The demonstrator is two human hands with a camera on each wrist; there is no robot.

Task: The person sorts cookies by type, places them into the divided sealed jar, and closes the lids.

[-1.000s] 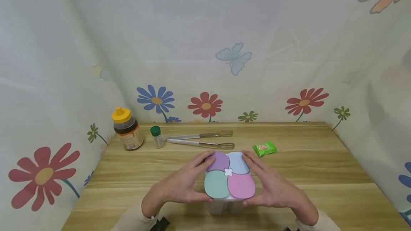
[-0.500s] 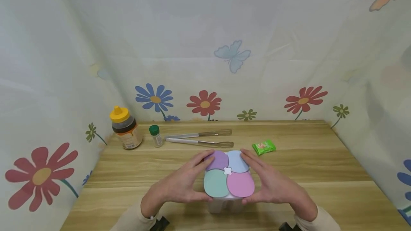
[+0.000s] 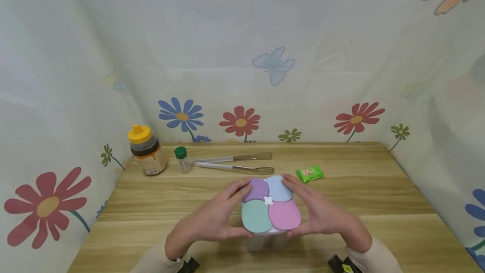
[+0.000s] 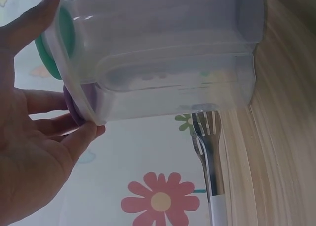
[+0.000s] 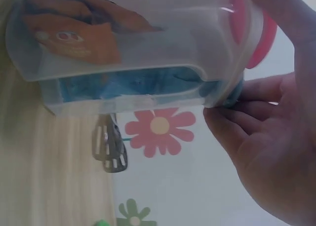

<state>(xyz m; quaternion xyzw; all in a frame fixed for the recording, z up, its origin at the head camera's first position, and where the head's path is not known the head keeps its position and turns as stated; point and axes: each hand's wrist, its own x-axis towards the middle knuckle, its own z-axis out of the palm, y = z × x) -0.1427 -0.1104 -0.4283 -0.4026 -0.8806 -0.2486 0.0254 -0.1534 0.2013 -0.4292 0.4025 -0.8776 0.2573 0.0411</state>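
A clear plastic storage box (image 3: 266, 243) with several compartments stands upright on the table before me. Its lids form petals: purple (image 3: 257, 189), light blue (image 3: 280, 189), green (image 3: 256, 216) and pink (image 3: 285, 215). My left hand (image 3: 212, 218) grips the top rim on the left, thumb at the front and fingers at the purple lid. On the opposite side my right hand (image 3: 326, 214) holds the rim, fingers by the blue lid and thumb below the pink one. An orange packet (image 5: 74, 40) and blue contents (image 5: 133, 82) show through the box wall in the right wrist view.
Metal tongs (image 3: 216, 166) with slotted ends lie behind the box. A green-capped shaker (image 3: 183, 161) and a yellow-lidded jar (image 3: 147, 151) stand at back left. A green packet (image 3: 310, 173) lies behind my right hand. Flower-printed curtain (image 3: 212, 54) encloses the table (image 3: 379, 188).
Both hands keep their hold on the box's rim. Only the head view drifts slightly.
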